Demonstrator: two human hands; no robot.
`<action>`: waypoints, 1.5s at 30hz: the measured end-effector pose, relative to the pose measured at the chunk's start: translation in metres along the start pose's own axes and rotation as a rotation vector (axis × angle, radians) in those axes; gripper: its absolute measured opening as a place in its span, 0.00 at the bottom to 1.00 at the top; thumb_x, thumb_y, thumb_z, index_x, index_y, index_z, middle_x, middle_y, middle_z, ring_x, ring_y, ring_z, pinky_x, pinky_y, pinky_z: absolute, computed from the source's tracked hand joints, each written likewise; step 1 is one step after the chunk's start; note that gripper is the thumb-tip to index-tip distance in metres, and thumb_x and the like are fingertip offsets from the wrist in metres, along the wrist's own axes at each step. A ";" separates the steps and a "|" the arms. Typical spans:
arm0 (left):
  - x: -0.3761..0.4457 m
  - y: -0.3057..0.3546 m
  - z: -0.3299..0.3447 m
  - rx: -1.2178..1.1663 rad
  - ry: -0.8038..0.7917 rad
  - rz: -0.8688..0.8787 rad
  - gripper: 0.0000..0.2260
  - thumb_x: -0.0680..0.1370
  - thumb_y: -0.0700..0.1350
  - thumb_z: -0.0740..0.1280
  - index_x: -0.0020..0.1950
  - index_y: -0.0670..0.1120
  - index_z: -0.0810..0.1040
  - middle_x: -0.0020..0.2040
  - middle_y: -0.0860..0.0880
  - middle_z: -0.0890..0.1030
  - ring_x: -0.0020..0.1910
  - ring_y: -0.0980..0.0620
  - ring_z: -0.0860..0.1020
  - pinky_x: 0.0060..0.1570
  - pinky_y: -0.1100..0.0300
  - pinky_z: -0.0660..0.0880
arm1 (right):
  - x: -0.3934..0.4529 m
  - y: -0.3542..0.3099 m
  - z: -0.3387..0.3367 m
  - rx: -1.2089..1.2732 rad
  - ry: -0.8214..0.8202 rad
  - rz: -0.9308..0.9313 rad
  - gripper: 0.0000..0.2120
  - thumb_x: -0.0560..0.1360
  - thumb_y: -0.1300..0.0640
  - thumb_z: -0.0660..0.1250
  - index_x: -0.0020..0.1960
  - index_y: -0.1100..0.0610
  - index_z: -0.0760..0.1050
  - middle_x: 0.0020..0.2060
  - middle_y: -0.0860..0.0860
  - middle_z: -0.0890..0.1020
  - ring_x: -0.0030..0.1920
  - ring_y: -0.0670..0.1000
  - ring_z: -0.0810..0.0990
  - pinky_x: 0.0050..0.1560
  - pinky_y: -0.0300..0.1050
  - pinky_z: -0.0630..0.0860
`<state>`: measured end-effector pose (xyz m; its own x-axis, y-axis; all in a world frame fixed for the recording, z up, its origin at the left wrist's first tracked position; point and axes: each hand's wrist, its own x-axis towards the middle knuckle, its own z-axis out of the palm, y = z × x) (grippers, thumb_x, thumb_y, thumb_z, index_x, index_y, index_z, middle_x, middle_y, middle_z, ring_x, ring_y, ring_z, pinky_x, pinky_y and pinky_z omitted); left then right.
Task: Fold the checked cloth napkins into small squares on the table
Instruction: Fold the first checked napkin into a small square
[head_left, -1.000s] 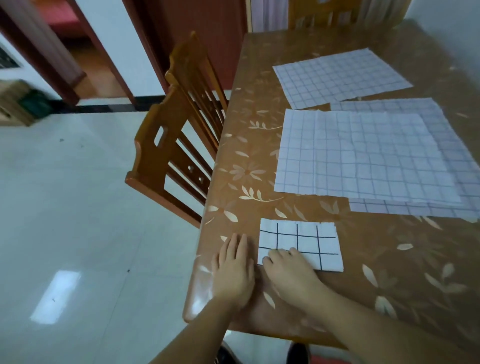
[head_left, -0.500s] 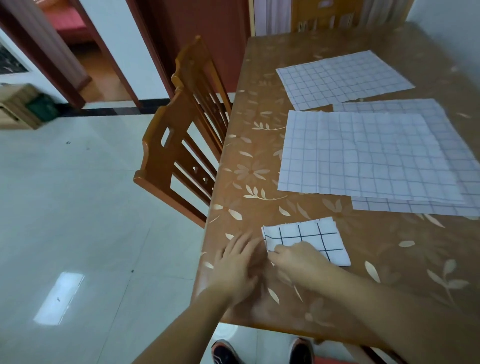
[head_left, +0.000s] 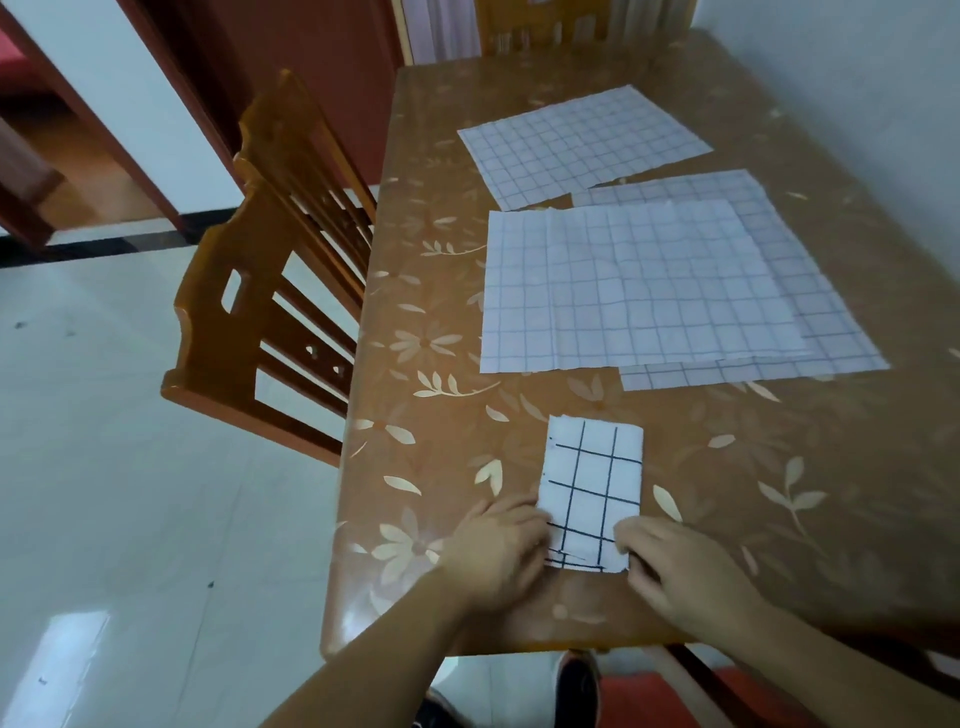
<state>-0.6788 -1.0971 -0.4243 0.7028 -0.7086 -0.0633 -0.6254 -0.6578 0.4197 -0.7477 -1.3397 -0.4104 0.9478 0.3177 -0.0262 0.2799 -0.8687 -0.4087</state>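
The folded napkin (head_left: 592, 488) lies near the front edge of the table (head_left: 779, 493), a narrow rectangle whose long axis runs away from the person, its short far edge pointing toward the open napkins and its near short edge between the two hands. A second ago it was a wider rectangle lying crosswise, long side parallel to the table edge; it has since been turned, so it now stands lengthwise and looks narrower. The left hand (head_left: 498, 556) has moved from resting flat on the bare table beside the cloth to the napkin's near left corner, fingers curled at its edge, and the right hand (head_left: 685, 571) has shifted from the near left corner to the near right corner, fingers bent around that edge; both appear to pinch the cloth, though the fingertips are tucked out of sight, so the exact grip is hard to make out. Farther back, a large unfolded napkin (head_left: 634, 291) overlaps a second unfolded napkin (head_left: 831, 332) beneath it, and a third napkin (head_left: 582, 140) lies apart near the far end. Two wooden chairs (head_left: 260, 291) stand at the table's left side.
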 end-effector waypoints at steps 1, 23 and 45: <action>0.001 0.001 0.001 -0.009 -0.005 0.000 0.12 0.76 0.56 0.58 0.54 0.53 0.75 0.63 0.58 0.77 0.70 0.55 0.67 0.62 0.51 0.67 | -0.001 0.000 0.000 0.046 0.018 0.058 0.09 0.70 0.62 0.66 0.43 0.48 0.70 0.40 0.40 0.75 0.36 0.41 0.70 0.31 0.33 0.63; 0.010 0.009 0.003 -0.344 0.086 -0.233 0.14 0.73 0.58 0.66 0.57 0.56 0.80 0.52 0.57 0.83 0.47 0.58 0.77 0.42 0.64 0.74 | 0.012 0.007 0.009 0.262 0.054 0.332 0.08 0.76 0.59 0.67 0.54 0.53 0.82 0.51 0.42 0.78 0.54 0.43 0.73 0.54 0.36 0.70; 0.046 0.008 0.003 -0.892 0.037 -0.726 0.22 0.72 0.39 0.74 0.61 0.53 0.70 0.34 0.49 0.82 0.25 0.53 0.79 0.26 0.63 0.74 | 0.064 0.029 0.000 0.494 -0.020 0.792 0.09 0.75 0.49 0.69 0.44 0.55 0.76 0.38 0.51 0.83 0.38 0.51 0.81 0.41 0.53 0.81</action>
<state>-0.6523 -1.1354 -0.4263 0.8178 -0.2194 -0.5321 0.3830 -0.4826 0.7877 -0.6787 -1.3446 -0.4236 0.8305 -0.2878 -0.4768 -0.5479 -0.5758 -0.6068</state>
